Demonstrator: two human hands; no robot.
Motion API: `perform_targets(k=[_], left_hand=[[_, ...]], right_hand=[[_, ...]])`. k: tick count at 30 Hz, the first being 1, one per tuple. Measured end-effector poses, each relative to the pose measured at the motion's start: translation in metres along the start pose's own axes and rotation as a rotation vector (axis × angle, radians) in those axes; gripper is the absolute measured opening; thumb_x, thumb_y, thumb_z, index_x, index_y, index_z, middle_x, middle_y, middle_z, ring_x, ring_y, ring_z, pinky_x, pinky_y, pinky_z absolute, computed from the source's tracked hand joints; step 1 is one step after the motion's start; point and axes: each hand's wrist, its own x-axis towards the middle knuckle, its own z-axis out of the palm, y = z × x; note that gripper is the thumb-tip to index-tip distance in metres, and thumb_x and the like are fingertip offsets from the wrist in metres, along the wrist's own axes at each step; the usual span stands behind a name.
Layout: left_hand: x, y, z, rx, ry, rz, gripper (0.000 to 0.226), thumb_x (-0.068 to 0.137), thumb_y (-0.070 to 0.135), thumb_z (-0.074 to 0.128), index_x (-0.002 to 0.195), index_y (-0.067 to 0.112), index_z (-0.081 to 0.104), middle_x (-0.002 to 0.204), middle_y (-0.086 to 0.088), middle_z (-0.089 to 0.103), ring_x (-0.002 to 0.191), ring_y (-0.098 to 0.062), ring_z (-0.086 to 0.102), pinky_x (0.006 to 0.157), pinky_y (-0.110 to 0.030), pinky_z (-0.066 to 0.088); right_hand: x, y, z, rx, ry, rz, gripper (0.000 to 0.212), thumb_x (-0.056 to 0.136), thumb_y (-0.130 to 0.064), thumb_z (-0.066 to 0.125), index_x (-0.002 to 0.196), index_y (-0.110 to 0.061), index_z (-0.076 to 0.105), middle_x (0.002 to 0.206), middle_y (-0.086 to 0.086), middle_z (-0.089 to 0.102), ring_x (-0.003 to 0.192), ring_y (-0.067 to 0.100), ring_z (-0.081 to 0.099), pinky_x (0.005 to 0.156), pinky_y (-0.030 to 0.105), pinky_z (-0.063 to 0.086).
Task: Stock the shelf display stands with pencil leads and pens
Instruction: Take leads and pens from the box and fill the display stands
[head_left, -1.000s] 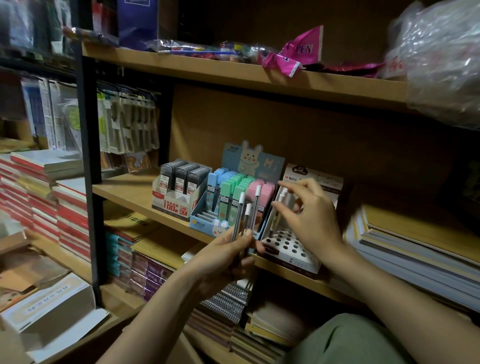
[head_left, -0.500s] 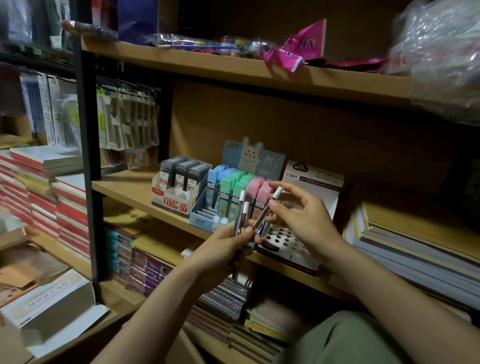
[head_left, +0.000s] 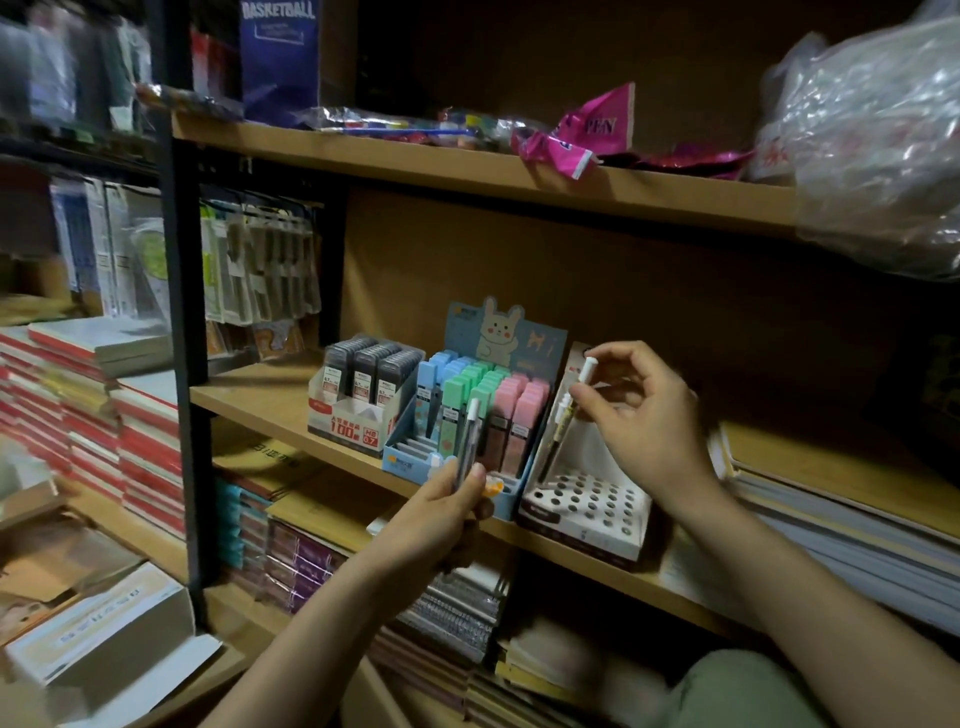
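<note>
On the wooden shelf (head_left: 270, 402) stands a holed pen stand (head_left: 587, 512) — the right hand (head_left: 644, 415) pinches a white-capped pen (head_left: 569, 410) above it. The left hand (head_left: 441, 512) grips a second pen (head_left: 466, 447) upright, just before the shelf edge.

right hand (head_left: 641, 415) pinches white-capped pen (head_left: 570, 410) over holed stand (head_left: 582, 512); left hand (head_left: 441, 512) grips clear pen (head_left: 466, 447).

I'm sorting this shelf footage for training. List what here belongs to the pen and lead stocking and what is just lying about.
Part of the job:
- right hand pinching a white-capped pen
- left hand gripping a spare pen
- holed pen stand
- pastel lead display
- grey lead box

Lying about:
- pink packet
- plastic bag
- notebook stacks
- basketball box
</note>
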Motion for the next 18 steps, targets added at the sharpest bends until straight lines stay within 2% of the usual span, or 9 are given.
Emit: perform_targets(k=[4,6,9,11,13,15,18], left_hand=[[0.009,-0.002,-0.003,-0.11,0.037,-0.054,0.032,0.096,0.044,0.05,0.115,0.019,0.055,0.081,0.0,0.049,0.051,-0.005,0.038,0.047,-0.02,0.031],[0.014,-0.005,-0.001,-0.173,0.03,-0.087,0.04,0.095,0.05,0.049,0.12,0.02,0.058,0.079,-0.001,0.051,0.053,-0.006,0.04,0.048,-0.022,0.033],[0.02,-0.012,0.004,-0.312,-0.012,-0.125,0.044,0.094,0.05,0.045,0.119,0.017,0.06,0.072,-0.003,0.054,0.052,-0.01,0.042,0.046,-0.024,0.035],[0.024,-0.017,0.006,-0.269,-0.02,-0.144,0.045,0.086,0.047,0.054,0.114,0.013,0.06,0.073,-0.003,0.053,0.054,-0.01,0.044,0.049,-0.024,0.036],[0.026,-0.021,0.006,-0.173,-0.01,-0.151,0.035,0.091,0.04,0.055,0.114,0.014,0.062,0.077,-0.002,0.052,0.059,-0.01,0.047,0.055,-0.024,0.039],[0.026,-0.023,0.005,-0.163,-0.023,-0.123,0.029,0.098,0.033,0.048,0.119,0.017,0.061,0.077,0.0,0.053,0.063,-0.01,0.049,0.058,-0.024,0.04],[0.023,-0.024,0.006,-0.208,-0.034,-0.052,0.023,0.098,0.029,0.049,0.112,0.013,0.059,0.072,0.002,0.048,0.061,-0.01,0.045,0.056,-0.024,0.036]], right_hand=[[-0.005,0.022,0.012,0.008,0.042,0.041,0.026,0.084,-0.009,0.073,0.099,-0.026,0.061,0.092,-0.012,0.065,0.082,-0.005,0.064,0.069,0.014,0.054],[-0.008,0.031,0.012,-0.013,0.053,0.06,0.025,0.084,-0.01,0.072,0.1,-0.025,0.061,0.091,-0.013,0.064,0.081,-0.009,0.063,0.066,0.008,0.051],[-0.009,0.039,0.006,-0.032,0.07,0.093,0.026,0.085,-0.012,0.072,0.102,-0.027,0.06,0.09,-0.014,0.063,0.079,-0.004,0.066,0.066,0.018,0.057],[-0.007,0.043,0.003,-0.027,0.077,0.107,0.027,0.085,-0.012,0.072,0.103,-0.027,0.06,0.091,-0.013,0.063,0.078,0.003,0.069,0.072,0.027,0.06],[-0.004,0.044,0.002,-0.011,0.088,0.106,0.027,0.085,-0.012,0.073,0.102,-0.027,0.059,0.092,-0.013,0.063,0.079,0.005,0.069,0.075,0.031,0.06],[-0.001,0.045,0.002,-0.011,0.093,0.086,0.026,0.084,-0.013,0.073,0.101,-0.027,0.059,0.092,-0.013,0.064,0.078,0.003,0.069,0.074,0.03,0.06],[-0.002,0.047,0.004,-0.05,0.064,0.049,0.023,0.083,-0.015,0.074,0.1,-0.024,0.061,0.089,-0.014,0.065,0.079,0.001,0.068,0.072,0.026,0.06]])
